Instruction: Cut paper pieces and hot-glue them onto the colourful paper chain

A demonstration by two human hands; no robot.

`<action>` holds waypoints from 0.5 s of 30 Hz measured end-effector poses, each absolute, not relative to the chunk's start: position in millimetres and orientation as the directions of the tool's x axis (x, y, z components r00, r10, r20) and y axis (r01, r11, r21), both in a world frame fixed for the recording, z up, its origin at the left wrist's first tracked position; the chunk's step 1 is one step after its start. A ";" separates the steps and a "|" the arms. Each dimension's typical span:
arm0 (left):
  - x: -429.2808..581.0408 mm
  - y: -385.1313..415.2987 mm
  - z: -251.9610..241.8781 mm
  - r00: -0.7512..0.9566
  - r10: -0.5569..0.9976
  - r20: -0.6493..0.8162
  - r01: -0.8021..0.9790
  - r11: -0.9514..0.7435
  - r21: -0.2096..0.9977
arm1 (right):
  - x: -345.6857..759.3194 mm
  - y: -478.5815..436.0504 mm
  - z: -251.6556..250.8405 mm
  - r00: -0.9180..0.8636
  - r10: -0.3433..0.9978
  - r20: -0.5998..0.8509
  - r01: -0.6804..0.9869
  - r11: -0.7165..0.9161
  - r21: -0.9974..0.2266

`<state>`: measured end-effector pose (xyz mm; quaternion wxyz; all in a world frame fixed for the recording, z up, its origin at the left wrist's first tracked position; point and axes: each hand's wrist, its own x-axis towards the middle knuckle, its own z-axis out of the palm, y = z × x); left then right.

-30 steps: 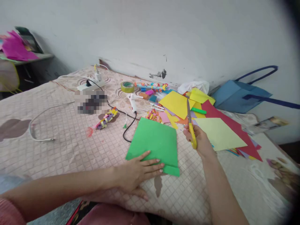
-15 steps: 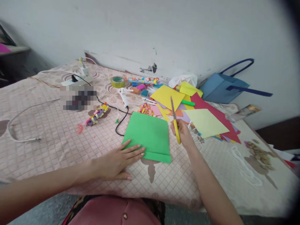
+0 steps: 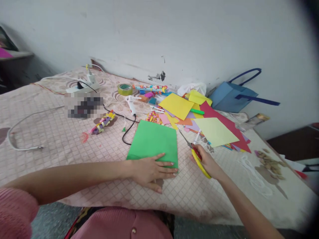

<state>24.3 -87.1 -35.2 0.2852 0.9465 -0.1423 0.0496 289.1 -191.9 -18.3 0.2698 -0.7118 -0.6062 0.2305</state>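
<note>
A green sheet of paper [image 3: 156, 139] lies flat on the patterned cloth in front of me. My left hand [image 3: 154, 171] rests across its near edge, fingers stretched out toward the right corner and covering the folded strip there. To the right of the sheet, my right hand [image 3: 205, 161] grips a pair of scissors [image 3: 198, 162] with yellow and red handles. The blades point up and left, close to the sheet's right edge but apart from it.
Behind the sheet are a white glue gun [image 3: 131, 105] with a black cord, a tape roll [image 3: 125, 89] and a decorated purple strip [image 3: 103, 122]. Coloured papers [image 3: 216, 131] pile at the right, before a blue bag [image 3: 233, 96]. White string [image 3: 255, 177] lies farther right.
My left hand has slid right along the green sheet's near edge. My right hand has moved down and right with the scissors, whose blades now tilt left.
</note>
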 end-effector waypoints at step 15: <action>5.8 -56.3 -34.0 0.962 -0.243 0.122 -0.272 -0.861 0.430 | 298.1 -263.5 -7.8 -0.050 0.994 -0.099 0.966 0.023 -0.259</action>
